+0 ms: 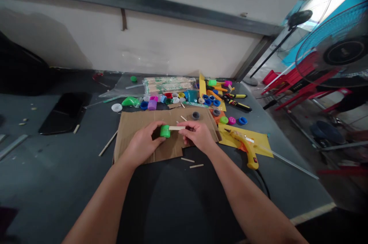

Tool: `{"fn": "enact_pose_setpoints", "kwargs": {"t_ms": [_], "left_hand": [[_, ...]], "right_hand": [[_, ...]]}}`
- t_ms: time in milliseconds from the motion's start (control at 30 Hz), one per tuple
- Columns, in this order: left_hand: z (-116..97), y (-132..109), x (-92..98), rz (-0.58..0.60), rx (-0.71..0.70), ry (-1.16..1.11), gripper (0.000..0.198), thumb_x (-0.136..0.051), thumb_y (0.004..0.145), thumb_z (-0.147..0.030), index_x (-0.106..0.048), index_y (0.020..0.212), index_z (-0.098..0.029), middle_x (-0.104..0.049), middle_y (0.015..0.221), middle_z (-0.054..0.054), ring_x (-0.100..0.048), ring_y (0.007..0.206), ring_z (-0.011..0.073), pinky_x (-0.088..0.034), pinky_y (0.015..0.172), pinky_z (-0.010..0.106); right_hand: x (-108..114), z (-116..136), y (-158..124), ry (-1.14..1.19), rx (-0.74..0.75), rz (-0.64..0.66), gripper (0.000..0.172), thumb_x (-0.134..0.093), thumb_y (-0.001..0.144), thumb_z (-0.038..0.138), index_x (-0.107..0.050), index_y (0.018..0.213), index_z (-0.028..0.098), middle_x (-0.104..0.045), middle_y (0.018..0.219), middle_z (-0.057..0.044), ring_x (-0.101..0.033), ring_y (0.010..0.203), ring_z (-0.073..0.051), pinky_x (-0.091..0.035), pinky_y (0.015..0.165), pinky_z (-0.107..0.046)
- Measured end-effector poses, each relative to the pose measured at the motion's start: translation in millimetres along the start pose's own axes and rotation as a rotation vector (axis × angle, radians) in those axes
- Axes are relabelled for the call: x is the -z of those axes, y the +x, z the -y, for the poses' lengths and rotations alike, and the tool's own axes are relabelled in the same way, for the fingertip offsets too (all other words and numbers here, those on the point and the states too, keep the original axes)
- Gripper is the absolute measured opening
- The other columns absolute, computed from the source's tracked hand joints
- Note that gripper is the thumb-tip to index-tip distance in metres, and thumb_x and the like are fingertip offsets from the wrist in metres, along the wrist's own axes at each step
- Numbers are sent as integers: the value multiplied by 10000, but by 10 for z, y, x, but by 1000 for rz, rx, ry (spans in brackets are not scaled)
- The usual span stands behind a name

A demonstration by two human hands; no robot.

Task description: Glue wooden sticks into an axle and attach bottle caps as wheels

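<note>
My left hand (145,142) is closed around a small bright green plastic piece (165,131), which looks like a bottle cap. Pinched in my right hand (198,134) are thin pale wooden sticks (176,128); their left ends meet the green piece. Whether they are fixed to it I cannot tell. Both hands are above a brown cardboard sheet (138,121). On the sheet, beyond my right hand, sits a dark grey cap (195,115). Two short stick pieces (188,160) lie on the dark table just in front of the cardboard.
A yellow glue gun (244,144) lies on yellow card at the right, its cord trailing forward. Behind the cardboard are several coloured caps (152,104), bagged wooden sticks (169,84) and pliers (235,102). At left lies a black phone (64,112). A fan (343,50) stands beyond the table's right side.
</note>
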State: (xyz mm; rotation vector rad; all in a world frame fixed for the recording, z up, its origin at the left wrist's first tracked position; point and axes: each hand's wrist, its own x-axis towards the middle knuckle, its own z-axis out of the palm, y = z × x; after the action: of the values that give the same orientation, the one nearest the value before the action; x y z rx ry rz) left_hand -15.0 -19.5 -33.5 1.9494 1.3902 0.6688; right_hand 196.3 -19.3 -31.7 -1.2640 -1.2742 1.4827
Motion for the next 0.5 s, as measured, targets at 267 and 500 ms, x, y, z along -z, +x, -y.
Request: {"fn": "enact_pose_setpoints", "kwargs": {"t_ms": [267, 500], "left_hand": [[14, -22, -37, -53, 31, -17, 386, -634, 779, -402, -565, 1130, -258, -680, 1076, 35, -638, 976, 236, -489, 831, 367], [-25, -11, -7, -67, 52, -110, 350, -600, 782, -358, -594, 1115, -249, -693, 1062, 29, -647, 959, 216, -501, 856, 350]], "right_hand": [[-39, -25, -10, -30, -34, -23, 305, -709, 666, 259, -706, 959, 175, -558, 538, 50, -508, 452, -88, -453, 453, -218], [17, -55, -6, -146, 104, -35, 288, -670, 706, 265, -712, 970, 159, -543, 569, 42, -528, 488, -97, -454, 491, -223]]}}
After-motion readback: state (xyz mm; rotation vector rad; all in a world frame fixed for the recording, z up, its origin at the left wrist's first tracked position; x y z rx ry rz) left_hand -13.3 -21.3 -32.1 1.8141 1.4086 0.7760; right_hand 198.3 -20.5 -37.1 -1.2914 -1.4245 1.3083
